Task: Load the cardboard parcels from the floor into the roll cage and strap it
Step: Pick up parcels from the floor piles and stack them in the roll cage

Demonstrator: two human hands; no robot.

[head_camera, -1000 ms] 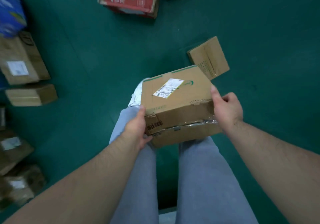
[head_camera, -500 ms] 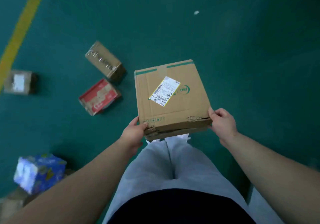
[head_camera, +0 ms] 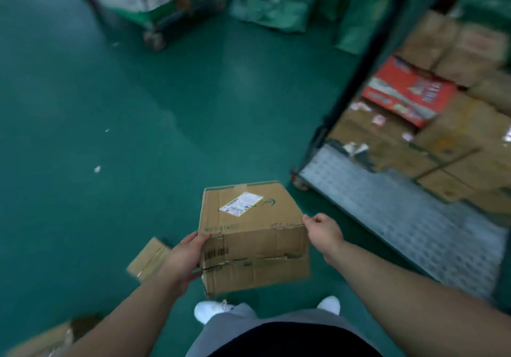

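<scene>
Parcel transfer in progress. The left hand (head_camera: 185,257) is gripping the near left corner of the cardboard parcel (head_camera: 251,229), fingers curled under its side. The right hand (head_camera: 323,231) is pinching the near right top edge. The parcel is being held between both hands, above the floor (head_camera: 138,108), label upward.

The roll cage (head_camera: 401,213) is standing ahead and to the right of the right hand. Stacked parcels (head_camera: 459,135) are filling its far part, and the near base plate is bare.

The parcel's near face is splitting along a crease. Recommendation: support it from beneath and set it flat on the bare plate, against the stack.

A small parcel (head_camera: 149,258) is lying just left of the left hand, awaiting loading.
</scene>
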